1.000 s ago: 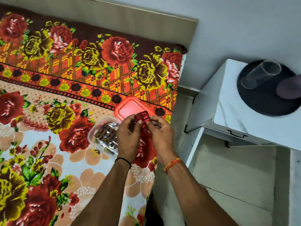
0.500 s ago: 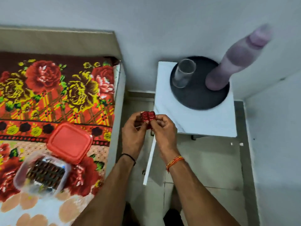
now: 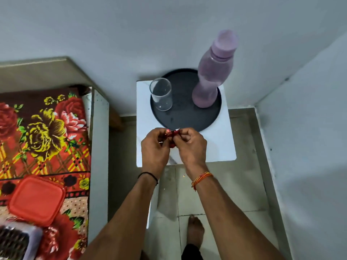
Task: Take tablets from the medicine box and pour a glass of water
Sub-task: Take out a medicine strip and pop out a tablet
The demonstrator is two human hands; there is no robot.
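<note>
Both hands are up over the near edge of the white side table (image 3: 222,145), a smooth square top with rounded corners. The left hand (image 3: 155,147) and right hand (image 3: 191,145) each pinch one glossy red foil tablet strip (image 3: 171,134) between thumb and curled fingertips. The strip is crumpled and bridges the two hands, mostly hidden by fingers, so its long axis can't be read. One thin black thread (image 3: 148,174) circles the left wrist, and orange threads (image 3: 201,178) circle the right. Behind the hands, one dark matte round tray (image 3: 185,119) sits towards the table's back edge. At the tray's left rim stands one clear cylindrical glass (image 3: 161,94), upright, mouth up. At the tray's right rim stands one mauve plastic bottle (image 3: 212,76), waisted and capped, its long axis vertical, cap upward. Over on the bed, on the floral sheet (image 3: 47,132) near its right edge, lies one flat orange-red lid (image 3: 36,199), square with soft corners. Just beside it, nearer the camera, is one translucent medicine box (image 3: 30,239), lid off, with dark strips blurred inside. One bare foot (image 3: 195,229) rests on the tiled floor.
</note>
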